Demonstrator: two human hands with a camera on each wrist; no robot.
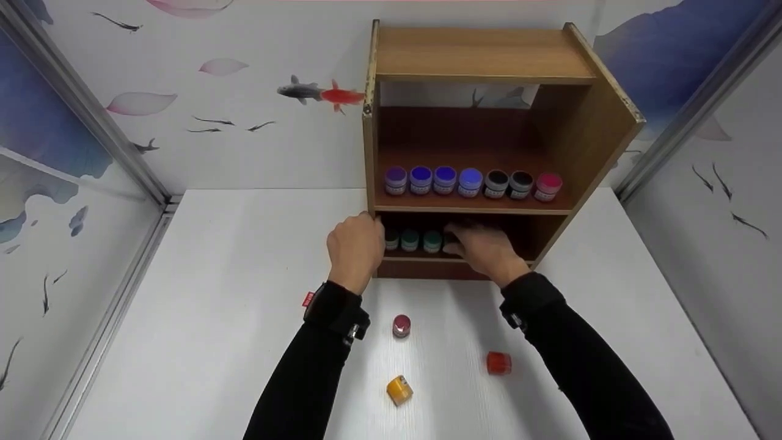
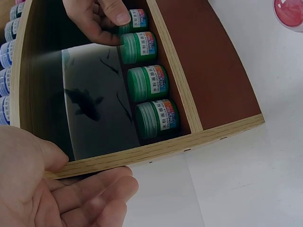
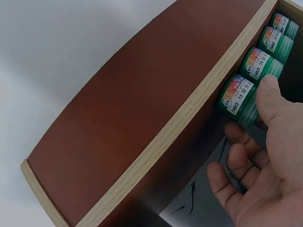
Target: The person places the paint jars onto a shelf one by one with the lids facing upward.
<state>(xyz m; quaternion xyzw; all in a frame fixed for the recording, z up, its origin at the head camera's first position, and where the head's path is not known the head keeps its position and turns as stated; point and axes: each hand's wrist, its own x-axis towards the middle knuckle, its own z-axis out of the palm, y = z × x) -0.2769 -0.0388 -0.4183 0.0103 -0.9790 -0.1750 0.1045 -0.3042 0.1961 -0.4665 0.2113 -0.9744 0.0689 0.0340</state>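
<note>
A small wooden shelf unit (image 1: 470, 55) stands against the back wall. My left hand (image 1: 356, 247) grips the front edge of its left side panel (image 2: 113, 168), thumb inside and fingers outside. On the lower shelf, green gouache paint jars stand in a row along the front edge. My right hand (image 1: 484, 247) reaches into that compartment and holds the rightmost green paint jar (image 3: 236, 97) by its lid. The thumb lies on the side toward the neighbouring green jar (image 3: 260, 64); the fingers curl on the other side. In the head view the right hand mostly hides that jar.
On the upper shelf stands a row of purple, blue, black and pink jars (image 1: 470, 182). Three jars lie on the white table in front: a dark pink jar (image 1: 401, 326), a yellow jar (image 1: 399, 390) and an orange-red jar (image 1: 499, 363). Printed wall panels surround the table.
</note>
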